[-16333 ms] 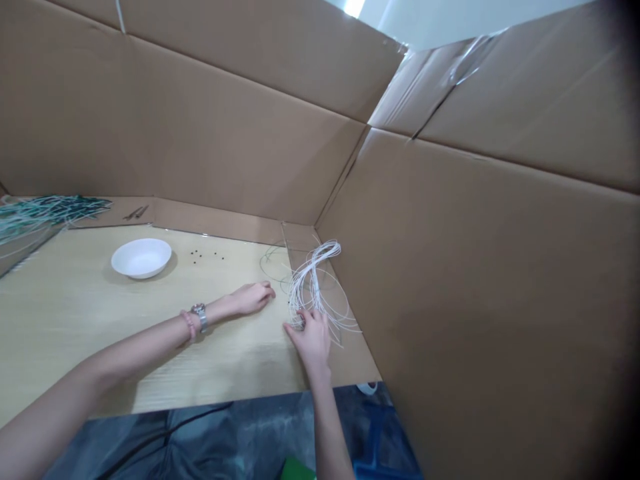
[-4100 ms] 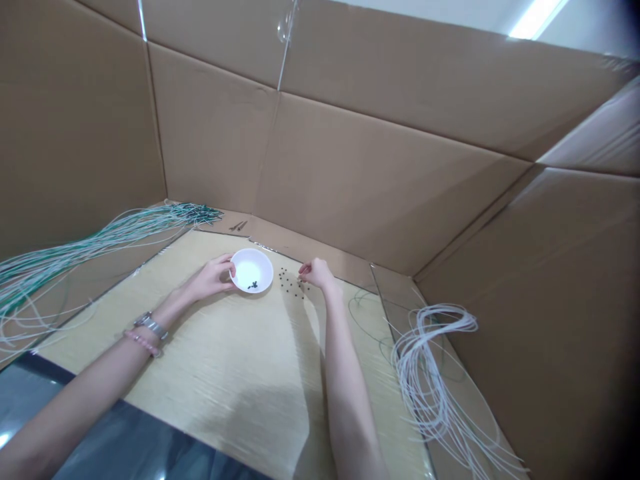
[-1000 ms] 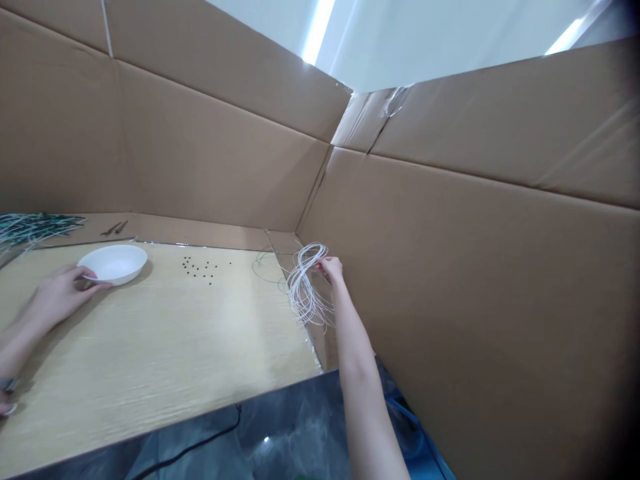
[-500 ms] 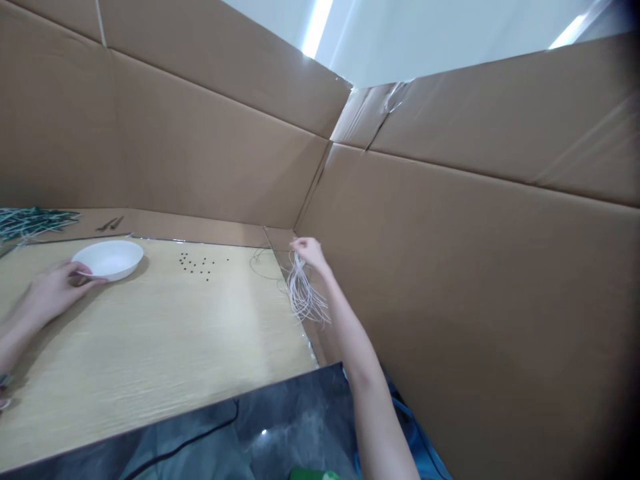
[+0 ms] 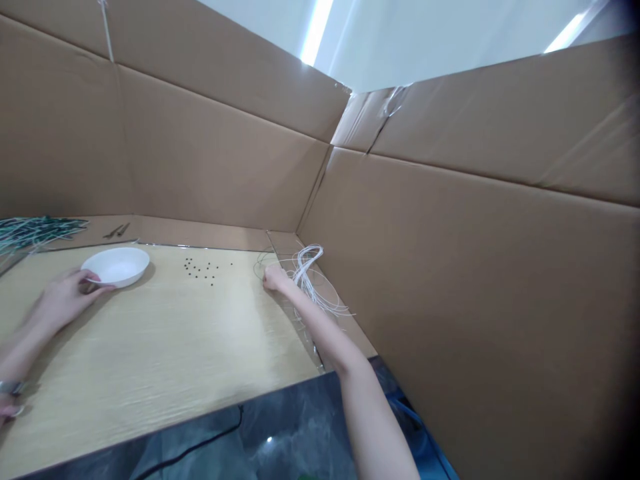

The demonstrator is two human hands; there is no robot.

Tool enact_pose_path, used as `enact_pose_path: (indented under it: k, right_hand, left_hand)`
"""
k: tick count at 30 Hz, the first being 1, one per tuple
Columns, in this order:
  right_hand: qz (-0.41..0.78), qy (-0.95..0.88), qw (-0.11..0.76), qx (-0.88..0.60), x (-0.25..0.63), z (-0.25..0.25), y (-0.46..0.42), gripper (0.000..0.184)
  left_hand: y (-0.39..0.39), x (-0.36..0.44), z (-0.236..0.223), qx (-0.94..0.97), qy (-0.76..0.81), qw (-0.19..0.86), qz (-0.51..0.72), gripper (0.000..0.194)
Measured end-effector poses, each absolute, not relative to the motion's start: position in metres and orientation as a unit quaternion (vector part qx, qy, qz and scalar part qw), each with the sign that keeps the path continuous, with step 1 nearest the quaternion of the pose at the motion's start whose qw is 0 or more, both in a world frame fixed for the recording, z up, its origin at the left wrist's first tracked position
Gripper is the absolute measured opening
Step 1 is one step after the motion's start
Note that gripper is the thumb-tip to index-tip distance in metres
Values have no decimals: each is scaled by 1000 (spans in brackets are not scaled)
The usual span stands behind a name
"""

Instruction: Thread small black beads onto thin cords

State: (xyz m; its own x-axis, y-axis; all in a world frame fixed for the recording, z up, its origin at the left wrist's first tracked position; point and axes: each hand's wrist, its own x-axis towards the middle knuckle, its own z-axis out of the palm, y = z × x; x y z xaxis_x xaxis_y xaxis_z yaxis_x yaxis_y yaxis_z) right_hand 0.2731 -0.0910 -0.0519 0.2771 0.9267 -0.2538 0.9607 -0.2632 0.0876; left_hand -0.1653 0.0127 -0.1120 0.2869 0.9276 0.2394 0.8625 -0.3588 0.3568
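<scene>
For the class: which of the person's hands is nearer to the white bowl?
Left. The left hand is at the edge of the white bowl; the right hand is far across the board, beside looped white wire.

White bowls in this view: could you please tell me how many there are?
1: the white bowl on the pale wood-grain board, beside the left hand; no others show.

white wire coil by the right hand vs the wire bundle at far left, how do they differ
The white wire coil is all white in loose loops, while the wire bundle runs in long, side-by-side strands with green and dark parts. The coil sits in the right corner beside the right hand; the bundle lies far off at the left. Both are thin, flexible strands.
</scene>
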Motion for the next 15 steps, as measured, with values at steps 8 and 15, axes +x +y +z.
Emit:
enact_pose_path:
  k: [8, 15]
  right_hand:
    - [-92, 607, 144, 776, 277, -41, -93, 32]
    - [-84, 597, 151, 784, 260, -35, -101, 32]
  left_hand:
    - [11, -162, -110, 787, 580, 87, 194, 50]
    - [14, -164, -115, 787, 575, 88, 203, 50]
